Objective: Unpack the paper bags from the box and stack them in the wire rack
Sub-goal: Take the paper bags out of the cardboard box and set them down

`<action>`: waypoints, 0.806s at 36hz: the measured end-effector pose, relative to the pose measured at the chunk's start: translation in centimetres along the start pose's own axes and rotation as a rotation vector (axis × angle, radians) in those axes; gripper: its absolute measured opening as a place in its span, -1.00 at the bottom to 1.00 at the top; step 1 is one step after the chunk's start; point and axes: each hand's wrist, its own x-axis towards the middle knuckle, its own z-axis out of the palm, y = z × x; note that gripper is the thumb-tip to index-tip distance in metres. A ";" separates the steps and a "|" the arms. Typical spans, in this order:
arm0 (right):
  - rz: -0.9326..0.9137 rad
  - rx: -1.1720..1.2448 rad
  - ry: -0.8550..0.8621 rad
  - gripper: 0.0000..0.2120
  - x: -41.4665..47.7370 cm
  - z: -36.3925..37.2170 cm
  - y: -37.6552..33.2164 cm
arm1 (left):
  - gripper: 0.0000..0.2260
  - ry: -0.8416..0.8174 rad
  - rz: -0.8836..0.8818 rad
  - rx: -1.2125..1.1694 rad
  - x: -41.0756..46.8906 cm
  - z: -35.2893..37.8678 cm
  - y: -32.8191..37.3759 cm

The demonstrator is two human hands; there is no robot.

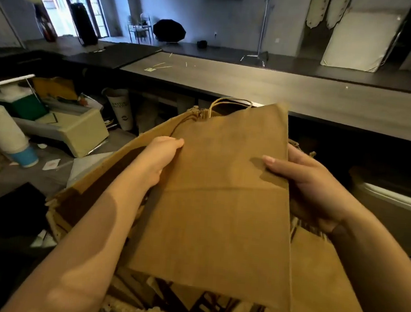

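A flat bundle of brown paper bags (pixel 221 194), creased across the middle with twisted handles (pixel 228 103) poking out at its far end, is held over the open cardboard box (pixel 114 173), the left hand (pixel 160 157) gripping its left edge and the right hand (pixel 303 183) clamping its right edge, thumb on top. More flat brown bags (pixel 318 275) lie loose in the box beneath. Fingers under the bundle are hidden, and its bag count cannot be told.

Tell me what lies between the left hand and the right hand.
In the head view, the flat brown paper bags span the gap: the left hand grips one edge, the right hand the other.
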 end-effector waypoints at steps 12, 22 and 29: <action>-0.171 -0.024 0.359 -0.66 -5.3 -9.1 2.8 | -0.43 -0.235 0.304 0.325 -9.7 6.0 2.3; -0.190 -0.078 0.729 -0.61 -11.3 -14.1 7.0 | -0.36 -0.226 0.621 0.447 -14.8 13.9 0.7; -0.108 -0.198 0.972 -0.50 -14.5 -16.3 10.6 | -0.18 -0.429 0.606 0.540 -15.5 18.2 -2.3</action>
